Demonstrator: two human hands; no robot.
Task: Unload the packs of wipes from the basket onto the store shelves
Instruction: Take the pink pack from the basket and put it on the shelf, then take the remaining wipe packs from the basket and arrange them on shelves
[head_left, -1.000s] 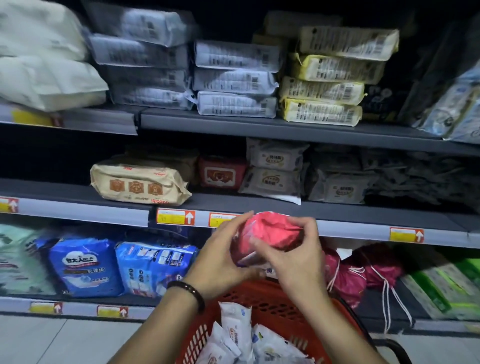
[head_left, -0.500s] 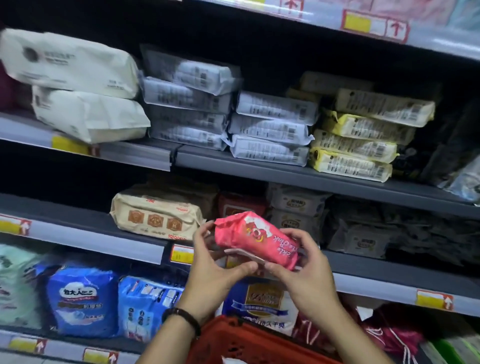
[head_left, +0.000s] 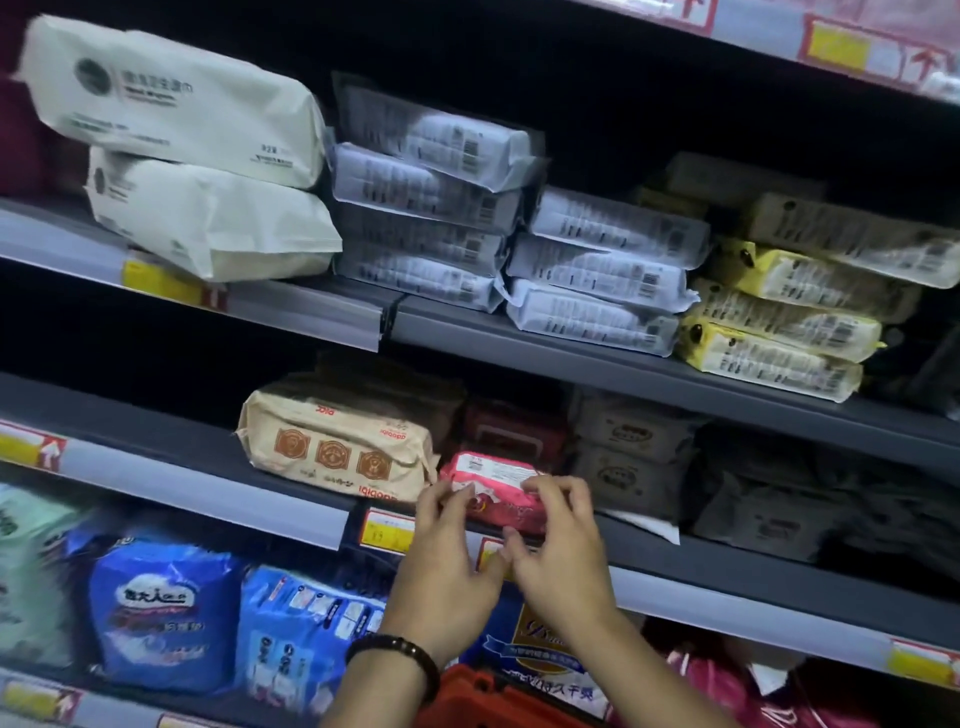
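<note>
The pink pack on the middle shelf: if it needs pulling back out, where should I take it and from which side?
Take the pink pack by its two short ends, coming from the open front of the shelf. It lies flat at the edge with its long side facing out. The beige pack sits close on its left and the red pack behind, so side or rear approaches look blocked.
</note>
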